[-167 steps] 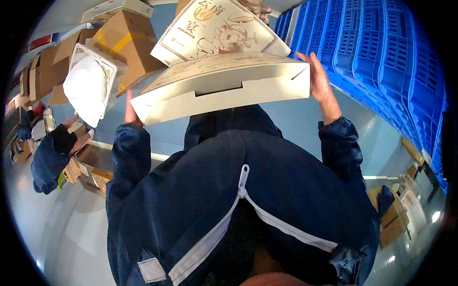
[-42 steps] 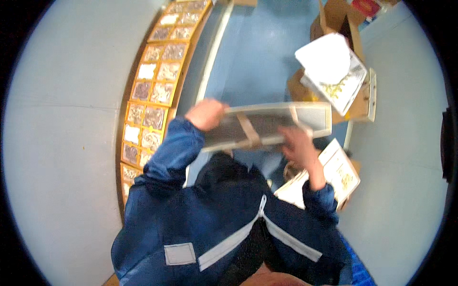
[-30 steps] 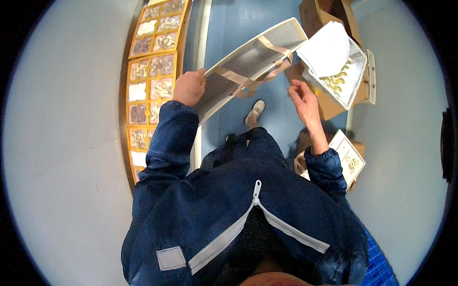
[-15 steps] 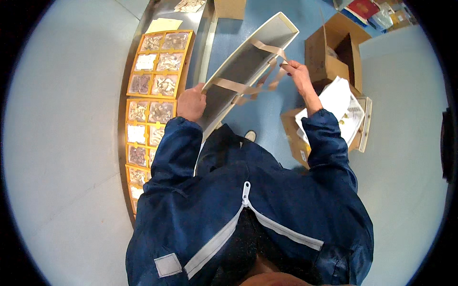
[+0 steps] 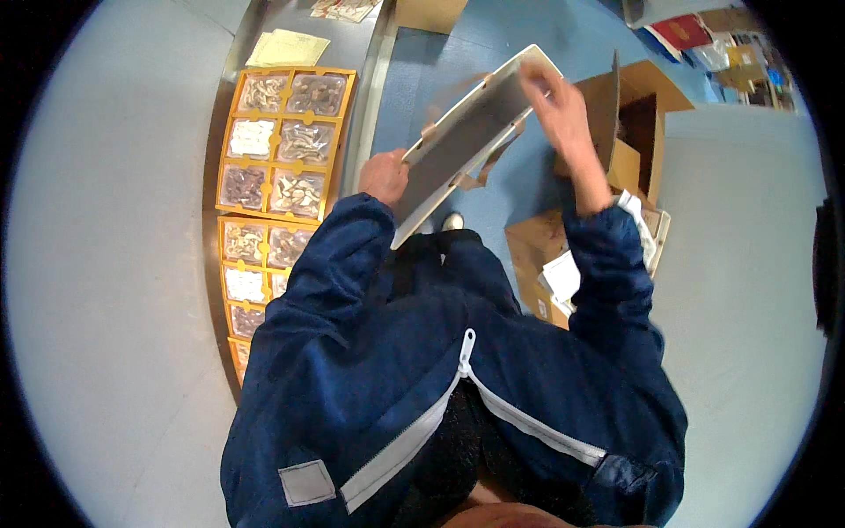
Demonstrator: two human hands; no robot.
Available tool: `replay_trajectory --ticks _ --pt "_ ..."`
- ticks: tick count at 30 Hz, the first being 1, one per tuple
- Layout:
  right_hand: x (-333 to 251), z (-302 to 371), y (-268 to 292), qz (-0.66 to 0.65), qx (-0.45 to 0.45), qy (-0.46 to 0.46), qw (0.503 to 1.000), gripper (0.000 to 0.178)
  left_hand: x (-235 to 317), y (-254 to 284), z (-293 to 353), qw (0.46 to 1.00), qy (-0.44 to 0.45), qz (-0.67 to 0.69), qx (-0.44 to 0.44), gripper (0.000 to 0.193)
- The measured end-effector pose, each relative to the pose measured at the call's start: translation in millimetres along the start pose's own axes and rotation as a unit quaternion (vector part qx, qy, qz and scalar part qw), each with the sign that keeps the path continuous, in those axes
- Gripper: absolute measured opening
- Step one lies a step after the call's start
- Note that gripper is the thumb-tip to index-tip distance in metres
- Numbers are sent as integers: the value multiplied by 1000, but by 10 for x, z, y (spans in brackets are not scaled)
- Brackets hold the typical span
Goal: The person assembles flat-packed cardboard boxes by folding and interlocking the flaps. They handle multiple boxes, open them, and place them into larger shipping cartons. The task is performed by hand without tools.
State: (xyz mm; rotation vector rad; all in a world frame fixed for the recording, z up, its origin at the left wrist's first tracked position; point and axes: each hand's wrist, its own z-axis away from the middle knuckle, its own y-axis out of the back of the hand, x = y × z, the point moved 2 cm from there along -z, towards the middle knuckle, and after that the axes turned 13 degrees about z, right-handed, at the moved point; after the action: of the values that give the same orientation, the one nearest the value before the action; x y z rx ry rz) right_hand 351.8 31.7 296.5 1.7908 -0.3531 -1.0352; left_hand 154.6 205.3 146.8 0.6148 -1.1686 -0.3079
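A tall, narrow gift bag point(image 5: 471, 132) with a cream rim, a grey inside and beige ribbon handles stands open in front of me, slanting from near left to far right. Closed round its near left edge is my left hand point(image 5: 385, 178). My right hand point(image 5: 556, 101) is at the far right end of the bag's mouth, its fingers over the opening and smeared by motion. One ribbon handle point(image 5: 495, 161) hangs outside the right side; the other, blurred, is outside the left side. The bag's bottom is hidden.
To the left, a metal table point(image 5: 290, 18) carries yellow-framed trays point(image 5: 339, 145) of packed dried mushroom-like pieces, with pale yellow papers point(image 5: 289, 49) behind them. Open cardboard boxes point(image 5: 656, 123) stand on the right. A lower carton point(image 5: 532, 251) with white papers point(image 5: 563, 277) is near my right forearm.
My right hand has let go of the ribbon handle and moved to the bag's far end. The handles that crossed the opening now hang outside. The bag has shifted slightly.
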Motion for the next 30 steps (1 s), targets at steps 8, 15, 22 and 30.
replay_trajectory --ticks 8,15,22,30 --pt "841 488 -1711 -118 -266 -356 888 66 -484 -629 -778 992 114 25 43 18" --pt "1654 99 -3183 -116 -347 -313 876 53 -887 -1009 -1267 982 166 24 81 18" --pt "1736 -528 -3973 -100 -346 -220 907 49 -1742 -1290 -1763 964 200 37 171 25" --pt "1680 -637 -4778 -194 -450 -265 830 74 -2766 -1423 -2061 952 272 36 137 30"
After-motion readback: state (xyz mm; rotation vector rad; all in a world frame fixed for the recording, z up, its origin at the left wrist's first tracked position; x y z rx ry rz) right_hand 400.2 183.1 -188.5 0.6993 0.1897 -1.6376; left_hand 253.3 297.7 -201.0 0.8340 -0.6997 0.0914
